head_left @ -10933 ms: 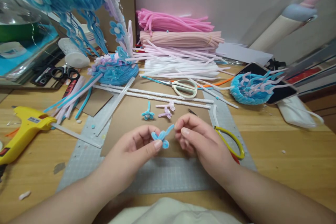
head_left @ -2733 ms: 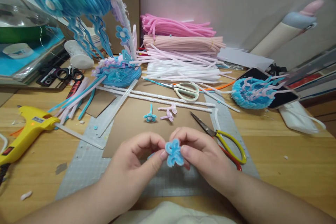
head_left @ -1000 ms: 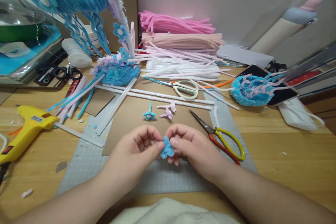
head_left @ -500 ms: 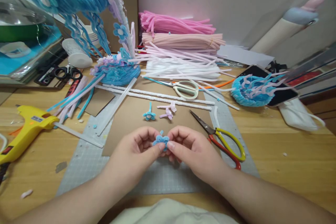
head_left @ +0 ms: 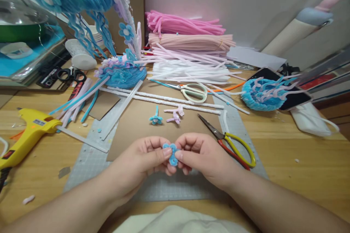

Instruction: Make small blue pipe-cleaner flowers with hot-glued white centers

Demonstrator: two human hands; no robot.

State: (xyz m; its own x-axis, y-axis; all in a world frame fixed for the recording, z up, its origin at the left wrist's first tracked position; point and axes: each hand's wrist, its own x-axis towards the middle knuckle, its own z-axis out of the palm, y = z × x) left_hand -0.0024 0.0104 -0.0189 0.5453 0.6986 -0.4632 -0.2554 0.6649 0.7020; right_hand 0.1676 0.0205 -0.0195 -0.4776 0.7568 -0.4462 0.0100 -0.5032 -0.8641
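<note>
A small blue pipe-cleaner flower [head_left: 173, 156] is pinched between both hands above the front of the cardboard sheet [head_left: 131, 131]. My left hand [head_left: 150, 156] is closed on its left petals, thumb on top. From the other side my right hand [head_left: 195, 154] grips it, thumb tip near its middle. Just beyond the hands lie a blue flower with a stem [head_left: 155, 119] and two pale pink flowers [head_left: 175, 116]. Red and yellow handled scissors [head_left: 228, 142] rest to the right, blades pointing away to the left. Fingers cover part of the flower.
At left sits a yellow glue gun [head_left: 35, 125] with a glue stick in it. Cream scissors [head_left: 193, 93] and bundles of pipe cleaners [head_left: 191, 42] lie at the back. A blue craft piece [head_left: 264, 94] rests on a phone at right. A cutting mat [head_left: 90, 169] lies underneath.
The blue flower has been turned in my fingers, and more of its petals now hang downward. Both hands stay in nearly the same place, still pinching it.
</note>
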